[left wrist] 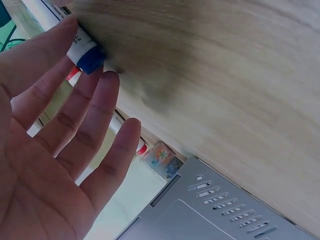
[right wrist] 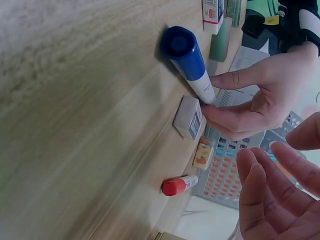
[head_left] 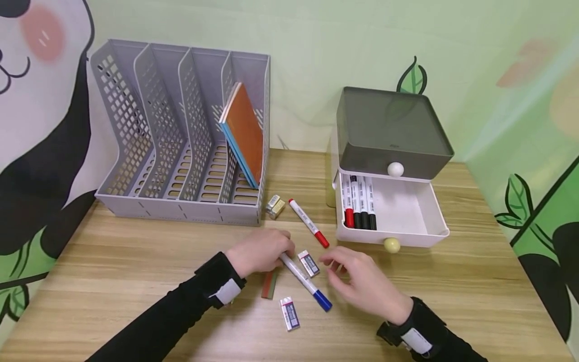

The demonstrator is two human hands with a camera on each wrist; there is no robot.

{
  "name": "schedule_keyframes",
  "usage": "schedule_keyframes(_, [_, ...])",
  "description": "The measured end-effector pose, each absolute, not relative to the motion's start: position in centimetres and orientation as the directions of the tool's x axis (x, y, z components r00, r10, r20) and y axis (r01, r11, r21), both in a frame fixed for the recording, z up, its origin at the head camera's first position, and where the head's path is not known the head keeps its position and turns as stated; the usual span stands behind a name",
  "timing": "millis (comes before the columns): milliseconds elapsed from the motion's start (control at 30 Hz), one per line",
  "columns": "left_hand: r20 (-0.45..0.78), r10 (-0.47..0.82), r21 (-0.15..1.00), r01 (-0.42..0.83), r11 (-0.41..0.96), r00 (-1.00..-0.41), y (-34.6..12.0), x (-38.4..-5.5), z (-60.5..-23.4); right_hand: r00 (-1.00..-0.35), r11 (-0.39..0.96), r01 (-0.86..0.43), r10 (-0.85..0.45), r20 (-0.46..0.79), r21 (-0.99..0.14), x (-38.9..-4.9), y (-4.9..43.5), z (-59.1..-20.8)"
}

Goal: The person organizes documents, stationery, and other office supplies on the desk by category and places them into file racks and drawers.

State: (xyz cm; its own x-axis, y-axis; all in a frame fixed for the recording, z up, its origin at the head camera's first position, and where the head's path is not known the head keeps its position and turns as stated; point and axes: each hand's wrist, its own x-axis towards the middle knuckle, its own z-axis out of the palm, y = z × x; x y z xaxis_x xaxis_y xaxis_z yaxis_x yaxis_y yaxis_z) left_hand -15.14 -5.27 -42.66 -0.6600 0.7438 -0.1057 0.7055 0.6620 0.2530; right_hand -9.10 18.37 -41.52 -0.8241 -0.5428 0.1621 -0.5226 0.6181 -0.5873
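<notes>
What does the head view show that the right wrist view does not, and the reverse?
Only the head view: markers lying in the open drawer, and its yellow knob.

Only the right wrist view: the round end of the blue cap and the orange print on a small packet.

Both: the left hand pinching the blue-capped marker, the right hand holding nothing, the red-capped marker, the grey rack and two erasers.

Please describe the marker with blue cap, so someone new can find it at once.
Start from the open white drawer at right. On the table left of it, find two blue-labelled erasers; the marker slants between them, its far end pinched by the left grip. Its blue cap sets it apart from the nearby red-capped marker.
</notes>
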Motion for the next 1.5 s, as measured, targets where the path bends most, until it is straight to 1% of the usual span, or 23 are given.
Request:
schedule_keyframes(133, [-0.126, 0.735, 0.225, 0.703, 0.675, -0.666, -4.9, -15.2, -42.8, -0.833, 0.631, -0.508, -0.534, 0.147, -0.587, -9.2, 18.5, -41.5])
schedule_keyframes(233, [-0.142, 0.738, 0.217, 0.707, 0.673, -0.660, -4.9, -15.3, -42.8, -0.834, 0.634, -0.504, -0.533, 0.141, -0.586, -9.2, 18.6, -41.5])
schedule_keyframes(400, [-0.155, 0.754, 0.251, 0.712, 0.655, -0.639, -5.3, -15.4, -42.4, -0.839, 0.639, -0.508, -0.520, 0.163, -0.577, -9.4, 18.8, -41.5])
schedule_keyframes(533, [-0.129, 0.774, 0.329, 0.710, 0.623, -0.619, -5.8, -15.4, -41.9, -0.842, 0.644, -0.512, -0.507, 0.184, -0.568, -9.4, 19.0, -41.5])
schedule_keyframes(733, [-0.048, 0.806, 0.479, 0.694, 0.537, -0.590, -6.0, -15.5, -40.7, -0.848, 0.641, -0.503, -0.496, 0.187, -0.580, -9.5, 19.3, -41.5])
schedule_keyframes(933, [0.021, 0.810, 0.621, 0.643, 0.449, -0.586, -5.9, -15.6, -39.8, -0.847, 0.617, -0.505, -0.488, 0.211, -0.603, -9.6, 19.5, -41.7])
schedule_keyframes(1067, [0.064, 0.812, 0.659, 0.635, 0.403, -0.581, -6.0, -15.7, -39.3, -0.853, 0.576, -0.482, -0.481, 0.203, -0.660, -9.7, 19.4, -41.6])
schedule_keyframes(1200, [0.096, 0.812, 0.688, 0.628, 0.364, -0.576, -6.1, -15.8, -38.7, -0.860, 0.504, -0.432, -0.481, 0.172, -0.748, -9.7, 19.5, -41.6])
schedule_keyframes(1300, [0.119, 0.809, 0.728, 0.605, 0.323, -0.576, -6.1, -15.8, -38.3, -0.858, 0.406, -0.335, -0.504, 0.097, -0.850, -9.8, 19.5, -41.4])
schedule_keyframes(1367, [0.138, 0.804, 0.749, 0.592, 0.297, -0.579, -6.0, -15.9, -38.0, -0.843, 0.328, -0.257, -0.536, 0.045, -0.909, -9.9, 19.4, -41.2])
schedule_keyframes(1433, [0.165, 0.796, 0.764, 0.586, 0.270, -0.582, -5.8, -15.9, -37.8, -0.818, 0.251, -0.181, -0.575, 0.004, -0.951, -9.8, 19.4, -40.9])
schedule_keyframes(1500, [0.193, 0.789, 0.769, 0.589, 0.247, -0.583, -5.6, -16.0, -37.6, -0.794, 0.202, -0.141, -0.608, -0.011, -0.969, -9.8, 19.2, -40.7])
